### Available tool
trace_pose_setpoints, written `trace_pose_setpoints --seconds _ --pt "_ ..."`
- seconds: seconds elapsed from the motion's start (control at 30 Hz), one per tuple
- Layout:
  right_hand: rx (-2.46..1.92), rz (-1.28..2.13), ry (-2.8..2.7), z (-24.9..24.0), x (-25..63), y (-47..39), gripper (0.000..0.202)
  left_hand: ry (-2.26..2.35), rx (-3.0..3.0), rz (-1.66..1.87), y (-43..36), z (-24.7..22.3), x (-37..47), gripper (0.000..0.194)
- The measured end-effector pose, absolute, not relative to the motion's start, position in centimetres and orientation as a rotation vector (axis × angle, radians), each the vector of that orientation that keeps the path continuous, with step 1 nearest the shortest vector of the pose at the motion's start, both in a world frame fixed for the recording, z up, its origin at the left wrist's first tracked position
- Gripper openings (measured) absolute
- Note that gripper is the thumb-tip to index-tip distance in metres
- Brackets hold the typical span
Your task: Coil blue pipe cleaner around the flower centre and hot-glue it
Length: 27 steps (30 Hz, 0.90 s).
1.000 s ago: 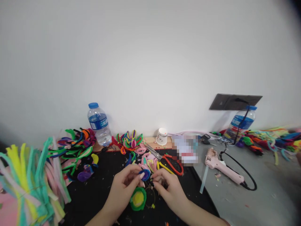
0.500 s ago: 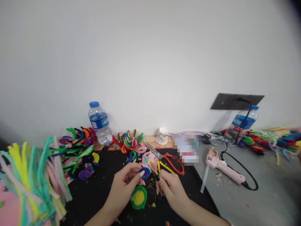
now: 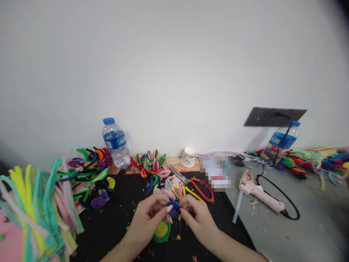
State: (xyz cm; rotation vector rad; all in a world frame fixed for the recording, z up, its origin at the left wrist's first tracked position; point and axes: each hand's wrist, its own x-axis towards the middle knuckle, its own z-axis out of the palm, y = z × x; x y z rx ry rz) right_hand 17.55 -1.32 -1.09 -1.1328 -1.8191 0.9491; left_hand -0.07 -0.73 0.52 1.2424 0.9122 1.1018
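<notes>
A coiled blue and purple pipe-cleaner piece (image 3: 172, 207) is pinched between the thumb and fingers of my left hand (image 3: 148, 214). From the other side my right hand (image 3: 198, 215) is closed at the fingertips around a small black piece (image 3: 178, 210), which touches the coil's right edge. What exactly the black piece is, I cannot make out. Below the left fingers lies a green ring with a yellow centre (image 3: 161, 231), partly covered by that hand. A thin wire loop with a little yellow bit (image 3: 178, 237) rests beside it on the black mat (image 3: 109, 233).
Scissors with red and yellow handles (image 3: 200, 189) and pink loops (image 3: 169, 192) lie beyond my hands. A pink glue gun (image 3: 261, 196) with its cord is at right. Pipe-cleaner bundles (image 3: 40, 211) fill the left. Water bottles (image 3: 116, 143) and a paper cup (image 3: 188, 157) stand by the wall.
My right hand has moved left and up, bringing the black piece against the blue coil. My left hand has shifted slightly right and now covers more of the green ring.
</notes>
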Motion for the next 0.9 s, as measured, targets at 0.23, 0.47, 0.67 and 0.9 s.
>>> trace_pose_setpoints --seconds 0.23,0.47,0.67,0.9 --pt "-1.126 0.908 -1.887 -0.98 17.53 -1.34 0.008 0.919 1.260 1.086 -0.75 0.22 -0.01 0.011" --pt "-1.127 0.897 -1.886 -0.91 17.49 -1.50 0.009 0.933 1.262 1.088 -0.81 0.25 -0.03 0.012" --pt "-1.138 0.878 -1.884 -0.91 17.50 -1.35 0.008 0.927 1.270 1.086 -0.72 0.23 0.04 0.009" --pt "-1.144 0.875 -1.913 -0.79 17.52 -1.33 0.008 0.917 1.269 1.092 -0.83 -0.06 -0.08 0.009"
